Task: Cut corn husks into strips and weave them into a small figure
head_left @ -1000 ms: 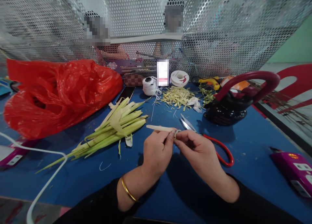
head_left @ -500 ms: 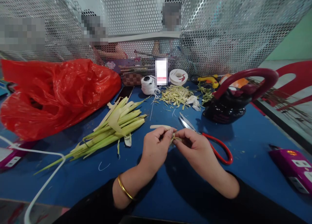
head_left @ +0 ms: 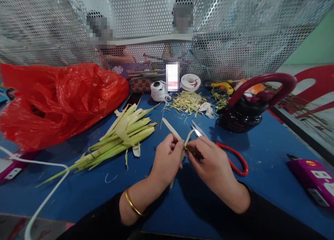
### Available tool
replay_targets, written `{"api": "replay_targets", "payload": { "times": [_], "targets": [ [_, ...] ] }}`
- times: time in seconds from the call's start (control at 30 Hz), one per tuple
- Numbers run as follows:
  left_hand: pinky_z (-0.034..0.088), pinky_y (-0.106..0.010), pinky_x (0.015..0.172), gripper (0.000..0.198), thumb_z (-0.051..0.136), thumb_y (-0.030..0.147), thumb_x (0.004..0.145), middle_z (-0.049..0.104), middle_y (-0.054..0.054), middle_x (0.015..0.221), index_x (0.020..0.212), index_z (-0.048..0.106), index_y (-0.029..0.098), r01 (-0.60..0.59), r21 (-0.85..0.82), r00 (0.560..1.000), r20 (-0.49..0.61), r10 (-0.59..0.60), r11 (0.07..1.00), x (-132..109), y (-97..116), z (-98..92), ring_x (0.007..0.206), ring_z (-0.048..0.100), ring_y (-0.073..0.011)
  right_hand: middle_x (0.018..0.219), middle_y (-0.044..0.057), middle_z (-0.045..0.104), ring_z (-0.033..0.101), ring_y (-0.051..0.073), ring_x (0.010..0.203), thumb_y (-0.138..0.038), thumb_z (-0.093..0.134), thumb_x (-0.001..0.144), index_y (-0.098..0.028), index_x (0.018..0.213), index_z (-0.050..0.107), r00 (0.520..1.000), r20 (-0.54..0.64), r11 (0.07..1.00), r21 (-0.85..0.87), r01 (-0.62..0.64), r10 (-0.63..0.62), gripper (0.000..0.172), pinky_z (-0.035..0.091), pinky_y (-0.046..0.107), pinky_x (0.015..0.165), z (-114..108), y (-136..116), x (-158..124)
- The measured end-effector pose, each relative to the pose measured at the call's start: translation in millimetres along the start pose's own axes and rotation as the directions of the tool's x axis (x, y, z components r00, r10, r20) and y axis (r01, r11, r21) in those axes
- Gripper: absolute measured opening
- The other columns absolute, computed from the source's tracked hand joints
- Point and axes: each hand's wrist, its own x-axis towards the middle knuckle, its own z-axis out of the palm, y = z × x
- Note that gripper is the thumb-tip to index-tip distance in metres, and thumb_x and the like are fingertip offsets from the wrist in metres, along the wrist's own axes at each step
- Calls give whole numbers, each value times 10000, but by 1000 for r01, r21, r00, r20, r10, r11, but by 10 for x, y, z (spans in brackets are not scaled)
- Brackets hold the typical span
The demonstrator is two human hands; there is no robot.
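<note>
My left hand [head_left: 169, 158] is closed on a pale, flat plant strip [head_left: 171, 128] whose free end points up and to the left. Close beside it, my right hand [head_left: 207, 160] pinches a thinner pale green strip [head_left: 189, 136] that sticks up between the hands. The strips meet at the fingertips, where the fingers partly cover them. Red-handled scissors [head_left: 232, 156] lie partly behind my right hand, blades pointing away. To the left rests a bundle of green and pale leafy stalks [head_left: 125, 135].
A red plastic bag [head_left: 65, 100] fills the left side. At the back are a white string spool [head_left: 158, 92], a white ribbon reel [head_left: 190, 82] and a pile of cut trimmings [head_left: 189, 102]. A black pot with a maroon handle [head_left: 238, 116] stands right, near a purple device [head_left: 313, 179].
The wide strip has swung from nearly level to slanting upward. A thin strip end now rises between my hands. The surrounding objects have stayed put.
</note>
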Motion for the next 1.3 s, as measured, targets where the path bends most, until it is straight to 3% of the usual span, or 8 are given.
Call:
{"api": "replay_targets", "payload": {
  "times": [0.17,0.23,0.3,0.43,0.6,0.77,0.97,1.3],
  "targets": [
    [292,-168,382,184,542,318,855,476,83,534,732,480,196,152,-220,987,76,-138,964,13,30,39,381,358,-55,777,42,587,553,170,672,-124,538,871,-188,821,635,1000,2,1000,-17,-6,6,127,407,285,594,1,0,-1],
    [268,-157,401,191,565,306,846,490,71,539,716,502,182,128,-179,992,41,-123,976,20,38,29,413,364,-49,770,41,592,553,169,672,-133,545,864,-188,818,645,999,-8,999,27,-33,33,123,407,283,591,-4,-4,11],
    [329,-164,451,180,581,282,840,535,51,563,707,530,173,60,-104,998,-13,-61,993,22,49,13,467,438,-60,755,37,612,565,166,670,-154,555,855,-190,816,660,994,4,982,153,-108,109,118,419,279,593,-13,-15,33],
    [415,-191,544,127,585,228,840,621,24,639,727,577,170,-83,45,993,-86,87,996,4,70,-3,582,564,-99,763,33,680,571,153,622,-288,600,840,-189,864,680,938,145,793,502,-344,314,130,440,271,558,-27,-45,83],
    [421,-205,573,139,565,222,865,632,22,663,739,599,175,-189,165,978,-56,200,968,-32,50,-4,609,569,-111,675,9,651,470,103,506,-390,679,798,-174,765,661,869,182,608,649,-457,460,219,365,232,456,-11,-57,101],
    [418,-215,591,135,555,212,878,632,23,681,754,602,184,-235,234,968,-37,250,943,-43,16,-2,622,566,-117,640,-23,584,428,83,495,-358,697,794,-176,761,624,862,191,534,717,-449,469,199,341,208,444,1,-47,84],
    [446,-223,646,130,530,207,913,659,17,707,802,596,190,-292,166,956,31,291,942,-36,23,0,663,602,-123,535,-67,473,345,70,439,-369,660,817,-197,691,536,840,188,446,777,-445,510,247,257,200,408,18,-82,86],
    [433,-209,615,156,517,248,941,642,27,674,809,578,193,-334,142,942,12,336,932,-79,33,18,630,590,-105,499,-86,411,260,61,406,-398,651,823,-199,704,548,849,171,470,770,-431,499,254,174,207,378,-6,-129,71]
  ]
}}
